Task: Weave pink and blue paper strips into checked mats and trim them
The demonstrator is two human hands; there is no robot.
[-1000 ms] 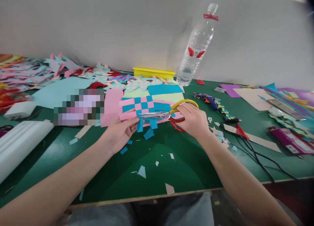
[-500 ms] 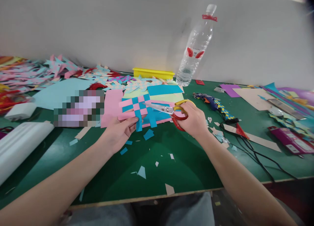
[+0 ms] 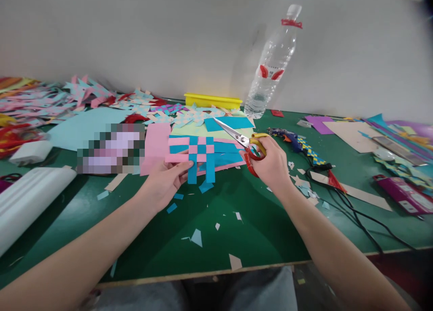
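Observation:
My left hand (image 3: pixel 168 180) pinches a woven piece of pink and blue paper strips (image 3: pixel 202 149) by its left part, thumb on top. Two blue strip ends hang down from the weave, and pink ends stick out to the left. In my right hand (image 3: pixel 272 160) are scissors (image 3: pixel 241 139) with one yellow and one red handle. Their blades look closed and point up and left, just right of the weave. Behind and under the weave lie blue paper (image 3: pixel 232 123), a pale green sheet (image 3: pixel 189 130) and a pink sheet (image 3: pixel 156 142) on the green table (image 3: pixel 257 230).
A clear plastic bottle (image 3: pixel 270 67) leans against the grey wall behind a yellow strip-shaped holder (image 3: pixel 213 101). Paper strips (image 3: pixel 37 99) heap at the left, near a blurred phone-like object (image 3: pixel 111 148). Toward the right are a blue tool (image 3: pixel 294 142), black cables and a purple box (image 3: pixel 404 194).
The scissors have drawn back from the weave to the right and tilted upward. The woven piece has turned, now showing two blue ends hanging side by side. My left hand keeps its grip.

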